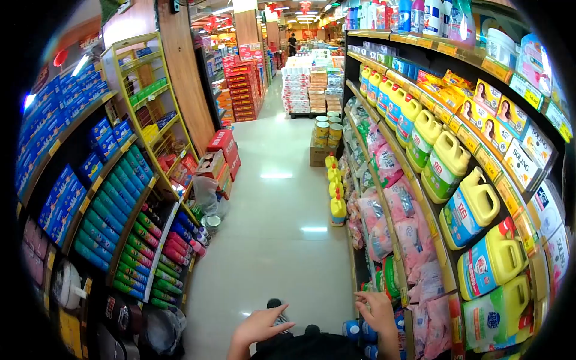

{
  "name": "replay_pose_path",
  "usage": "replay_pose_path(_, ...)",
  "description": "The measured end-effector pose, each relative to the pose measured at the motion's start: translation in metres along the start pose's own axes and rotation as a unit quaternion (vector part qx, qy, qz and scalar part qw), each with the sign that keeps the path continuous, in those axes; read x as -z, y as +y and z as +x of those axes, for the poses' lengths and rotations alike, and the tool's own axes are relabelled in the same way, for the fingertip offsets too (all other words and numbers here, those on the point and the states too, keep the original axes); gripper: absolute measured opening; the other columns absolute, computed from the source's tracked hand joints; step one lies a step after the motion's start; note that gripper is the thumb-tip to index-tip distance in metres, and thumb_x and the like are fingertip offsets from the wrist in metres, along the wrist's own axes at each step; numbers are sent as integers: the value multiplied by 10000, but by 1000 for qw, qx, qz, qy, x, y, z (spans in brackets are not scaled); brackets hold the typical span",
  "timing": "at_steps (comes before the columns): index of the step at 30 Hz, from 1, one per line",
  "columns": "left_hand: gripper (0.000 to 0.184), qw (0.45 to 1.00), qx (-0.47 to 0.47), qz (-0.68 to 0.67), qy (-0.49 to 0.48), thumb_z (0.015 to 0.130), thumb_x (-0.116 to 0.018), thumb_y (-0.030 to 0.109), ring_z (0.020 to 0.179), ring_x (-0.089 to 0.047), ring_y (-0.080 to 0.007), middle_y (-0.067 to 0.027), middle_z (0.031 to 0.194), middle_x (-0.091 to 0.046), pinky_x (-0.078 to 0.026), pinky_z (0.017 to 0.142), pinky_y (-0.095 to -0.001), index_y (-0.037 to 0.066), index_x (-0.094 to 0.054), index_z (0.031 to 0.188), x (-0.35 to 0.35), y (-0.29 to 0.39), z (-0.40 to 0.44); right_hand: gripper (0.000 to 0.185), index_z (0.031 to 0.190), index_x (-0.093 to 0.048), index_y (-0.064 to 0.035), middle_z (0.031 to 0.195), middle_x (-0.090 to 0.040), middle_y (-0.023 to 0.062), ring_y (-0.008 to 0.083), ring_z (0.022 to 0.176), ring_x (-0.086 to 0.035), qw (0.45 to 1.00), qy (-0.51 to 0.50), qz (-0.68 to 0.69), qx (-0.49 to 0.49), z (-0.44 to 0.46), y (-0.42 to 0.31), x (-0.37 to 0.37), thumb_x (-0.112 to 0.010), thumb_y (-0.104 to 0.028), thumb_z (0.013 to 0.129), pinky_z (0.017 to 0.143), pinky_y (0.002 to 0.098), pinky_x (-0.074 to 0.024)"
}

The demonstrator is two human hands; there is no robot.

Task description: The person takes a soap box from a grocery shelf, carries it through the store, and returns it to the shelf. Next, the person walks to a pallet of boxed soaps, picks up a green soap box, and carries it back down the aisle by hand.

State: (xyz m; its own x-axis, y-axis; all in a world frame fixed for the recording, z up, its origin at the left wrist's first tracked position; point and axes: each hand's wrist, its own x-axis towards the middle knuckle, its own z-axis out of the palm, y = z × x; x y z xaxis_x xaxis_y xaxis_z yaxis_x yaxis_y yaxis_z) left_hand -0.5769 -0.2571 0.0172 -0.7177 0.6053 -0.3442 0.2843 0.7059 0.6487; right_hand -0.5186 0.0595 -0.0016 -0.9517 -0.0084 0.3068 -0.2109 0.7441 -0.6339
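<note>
My left hand (261,326) is low in the view, held out over the tiled floor with fingers apart and nothing in it. Farther right, my right hand (376,313) is also raised, its fingers apart and holding nothing. It is nearest to the right-hand shelves, where pink bags (427,282) fill a low level. Blue-capped bottles (351,329) sit below and beside that hand. Along the shelf above stand large yellow jugs of detergent (472,207). One of my shoes (274,303) shows beyond my left hand.
The tiled floor (273,210) runs forward as an aisle. Yellow bottles (338,210) stand on it at the right, near stacked cans (322,129). Red boxes (225,147) line the left, by shelves of blue boxes (62,201). Pallet stacks (296,81) and a person (292,43) are farther off.
</note>
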Motion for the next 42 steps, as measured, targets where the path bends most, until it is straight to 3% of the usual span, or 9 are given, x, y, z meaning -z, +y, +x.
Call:
replay_pose_path(4,694,999,-14,22,-20,896,-520,523,1115,-545,-388,-245,1218,-564,-433,938,-399,-7,-431,1334,22,4,42,214,985,-637,-68,846,-657,69,253,830,-615,999,19,-8,-40,15,15,-3,-635,-208,824,745,374,-427)
replay_pose_path(6,694,997,-69,41,11,883,-502,536,961,-595,-391,-234,1061,-621,-462,858,-420,8,-434,1329,28,-4,65,212,981,-639,-67,836,-657,69,254,829,-615,998,30,-11,-46,26,16,-2,-633,-210,825,743,372,-425)
replay_pose_path(9,698,992,-122,40,1,885,-502,537,938,-599,-391,-234,1033,-624,-464,845,-425,8,-429,1335,44,-23,105,212,981,-640,-66,833,-660,71,255,824,-618,996,52,-27,-60,47,22,-8,-630,-212,828,736,372,-427)
replay_pose_path(13,698,990,-137,39,-26,887,-509,532,932,-601,-386,-236,1030,-623,-466,845,-423,6,-426,1339,94,-35,143,222,979,-641,-61,811,-654,68,260,781,-611,992,79,-42,-92,94,18,-20,-623,-229,836,717,372,-429)
replay_pose_path(18,707,985,-149,52,72,885,-521,529,1048,-569,-384,-247,1166,-582,-427,937,-420,-4,-424,1339,158,-68,173,218,982,-634,-66,817,-651,64,256,784,-607,994,87,-34,-56,172,6,-48,-625,-228,836,718,366,-422)
replay_pose_path(28,713,998,-43,24,25,894,-508,525,1150,-519,-405,-268,1258,-527,-411,974,-414,-25,-419,1338,231,-133,195,223,1001,-635,-79,837,-655,68,252,808,-613,1000,7,-12,14,302,-3,-106,-630,-236,844,740,366,-430)
replay_pose_path(33,702,997,-21,-9,68,891,-528,508,1165,-515,-394,-261,1269,-523,-405,987,-405,-25,-423,1336,252,-152,210,252,997,-641,-69,853,-656,81,265,826,-611,996,-83,21,15,351,11,-134,-606,-280,864,761,368,-437)
replay_pose_path(40,694,994,56,-33,90,887,-545,494,1199,-495,-375,-245,1294,-511,-393,1002,-391,-21,-426,1336,277,-158,260,243,999,-634,-82,870,-658,70,250,815,-618,989,-104,7,104,451,48,-144,-610,-283,865,743,363,-432)
replay_pose_path(42,701,987,54,-42,148,875,-531,521,1136,-533,-386,-241,1242,-549,-421,961,-407,-21,-455,1314,286,-156,282,229,994,-632,-88,884,-660,65,243,807,-621,984,-117,5,131,486,64,-145,-613,-274,864,736,361,-430)
